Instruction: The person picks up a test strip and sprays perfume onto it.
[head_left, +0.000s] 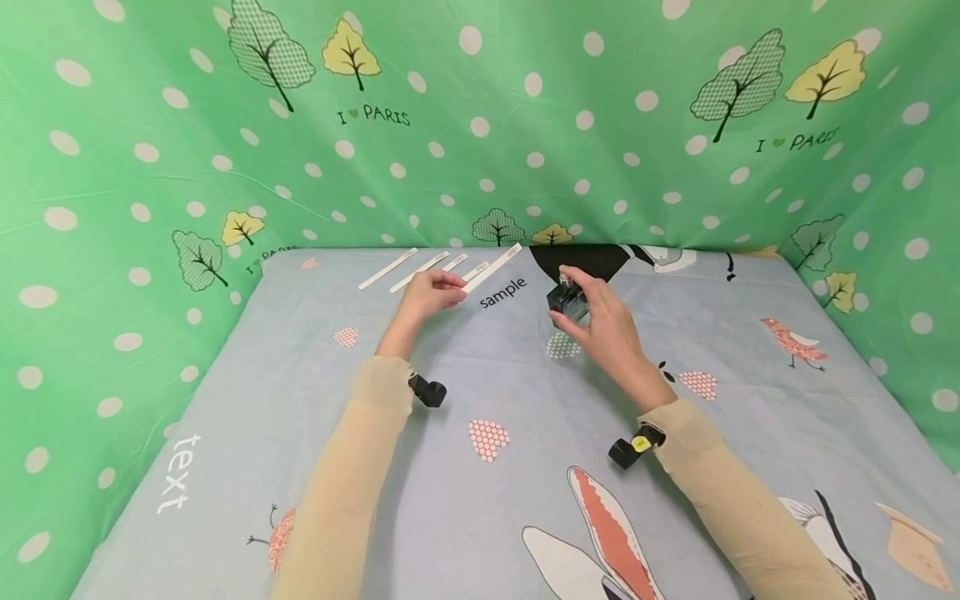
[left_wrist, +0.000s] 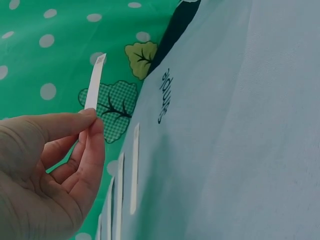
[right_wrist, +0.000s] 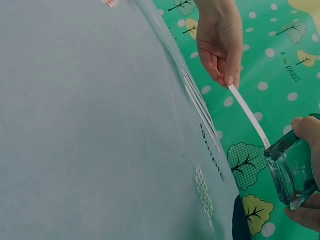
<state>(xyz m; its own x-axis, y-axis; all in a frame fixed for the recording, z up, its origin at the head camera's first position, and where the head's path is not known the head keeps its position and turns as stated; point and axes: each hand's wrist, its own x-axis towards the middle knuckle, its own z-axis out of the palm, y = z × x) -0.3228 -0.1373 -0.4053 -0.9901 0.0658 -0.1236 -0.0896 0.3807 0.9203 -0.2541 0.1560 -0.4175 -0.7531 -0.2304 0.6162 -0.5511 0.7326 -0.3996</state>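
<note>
My left hand pinches a white paper test strip by one end between thumb and fingers. In the left wrist view the strip points upward from the fingertips, with small print near its far end. A dark teal glass perfume bottle is in the grip of my right hand, one finger on its spray top and the thumb at its base. The right wrist view shows the bottle's clear, thick-edged glass, and the far end of the strip overlaps its edge there. Both hands are above the cloth.
Several more white strips lie side by side on the grey-blue printed cloth, left of and beneath the left hand. Behind the table hangs a green dotted curtain. Each wrist carries a small black camera.
</note>
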